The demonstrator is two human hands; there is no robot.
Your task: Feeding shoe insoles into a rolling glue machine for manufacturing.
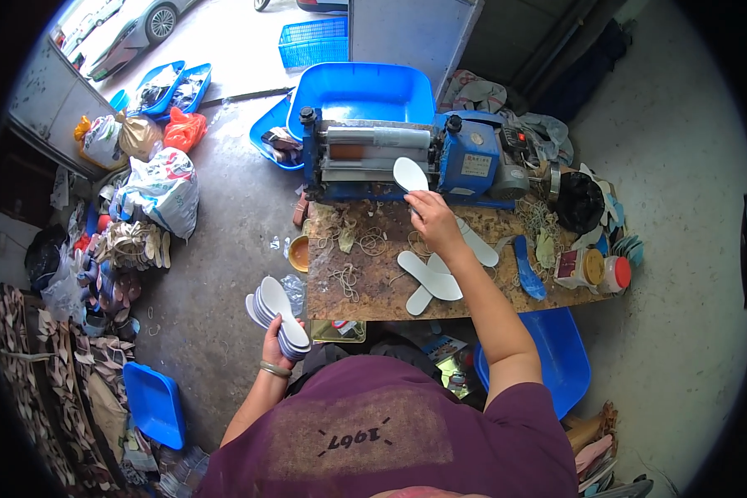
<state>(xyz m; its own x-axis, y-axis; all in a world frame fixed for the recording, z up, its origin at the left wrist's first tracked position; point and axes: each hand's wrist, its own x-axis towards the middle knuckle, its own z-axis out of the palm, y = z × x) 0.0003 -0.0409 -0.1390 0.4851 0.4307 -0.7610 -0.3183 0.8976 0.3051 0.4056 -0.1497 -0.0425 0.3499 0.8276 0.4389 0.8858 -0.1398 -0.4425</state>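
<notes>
A stack of white shoe insoles is gripped in my left hand, off the near left side of the wooden bench. My right hand pinches the near end of a single white insole, its wide end up against the front of the blue roller machine. I cannot tell whether it touches the rollers. Below my right hand, several loose white insoles lie crossed on the bench, partly hidden by my forearm. A blue insole-shaped piece rests to their right.
Two jars with coloured lids stand at the bench's right edge. Loose strings lie scattered on it. Behind the machine sits a large blue tub; another blue tub is under the bench. Bags and shoe scraps crowd the left.
</notes>
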